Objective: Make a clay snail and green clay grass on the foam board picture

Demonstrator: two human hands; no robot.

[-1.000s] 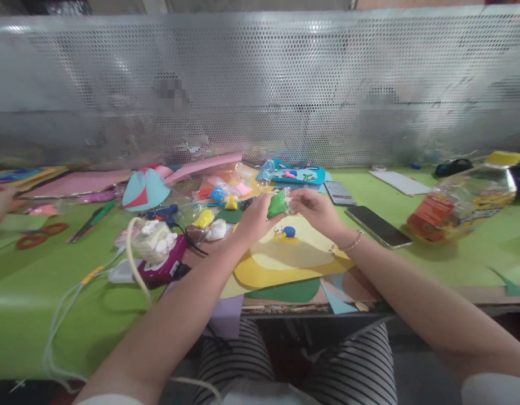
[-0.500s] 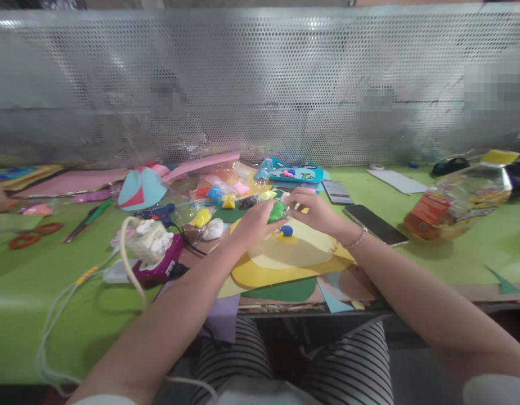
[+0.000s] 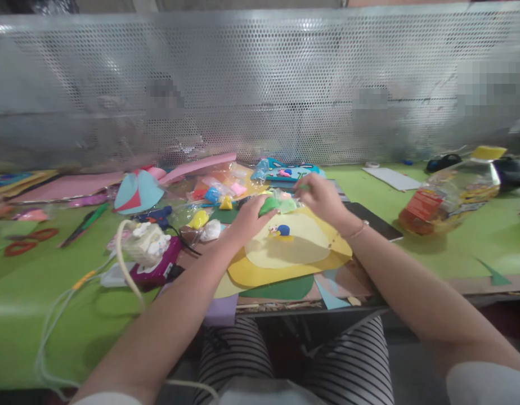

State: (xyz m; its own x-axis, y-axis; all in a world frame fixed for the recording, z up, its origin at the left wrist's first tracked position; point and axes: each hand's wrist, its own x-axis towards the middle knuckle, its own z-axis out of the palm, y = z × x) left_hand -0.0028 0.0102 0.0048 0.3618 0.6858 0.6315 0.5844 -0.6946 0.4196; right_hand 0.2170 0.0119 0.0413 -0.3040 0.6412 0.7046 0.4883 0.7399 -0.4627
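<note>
My left hand (image 3: 252,218) is closed on a lump of green modelling clay (image 3: 268,206) in a clear plastic wrapper, just above the far edge of the paper. To its right, raised and slightly apart, my right hand (image 3: 321,201) has its fingers pinched, with a small bit of green clay showing at the tips. Below both hands lie layered yellow paper shapes (image 3: 260,273), the topmost one pale cream. On the cream shape sits a small clay figure (image 3: 281,230) with a blue round part and a yellow base.
Wrapped clay lumps, yellow (image 3: 198,219) and white (image 3: 211,230), lie left of the paper. Further left are a purple power strip (image 3: 158,267) with cables and red-handled scissors (image 3: 30,242). A dark phone (image 3: 373,221) and a tilted bottle (image 3: 449,197) stand right. A perforated metal screen (image 3: 260,84) rises behind.
My right hand has pulled away from the left, up and to the right, with a bit of green clay. The left hand keeps the wrapped lump. The view has shifted slightly.
</note>
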